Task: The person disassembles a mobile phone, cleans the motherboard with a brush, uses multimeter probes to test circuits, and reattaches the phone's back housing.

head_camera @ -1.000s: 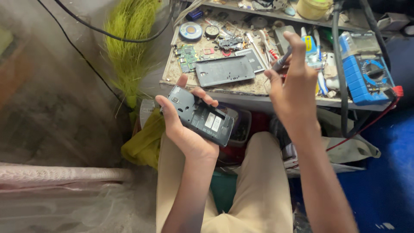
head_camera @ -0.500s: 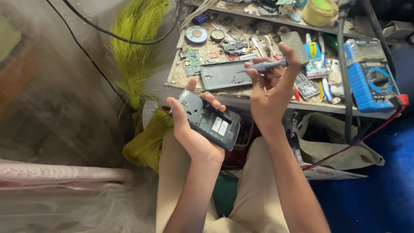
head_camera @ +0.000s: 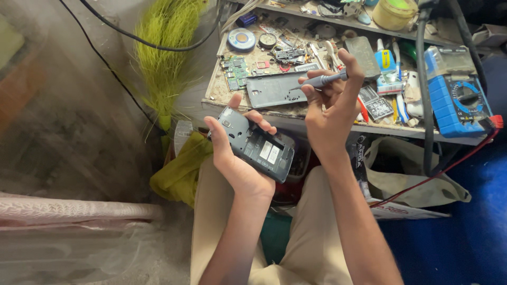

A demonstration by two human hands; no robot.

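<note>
The left hand point(head_camera: 235, 158) cups an opened phone point(head_camera: 256, 145), back up, above the lap. The right hand point(head_camera: 330, 105) pinches a grey screwdriver point(head_camera: 319, 81), tip pointing left, over the cluttered bench point(head_camera: 264, 60). The phone rests loosely on the palm; pressing with the driver could tip it off, or the tip could slip.

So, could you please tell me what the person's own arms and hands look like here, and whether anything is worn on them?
Both arms are bare from the elbow down, with no sleeves in view. The left hand and right hand wear no gloves, and no rings, watch or bracelet show. The forearms are slim. Below them, beige trousers cover the lap.
</note>
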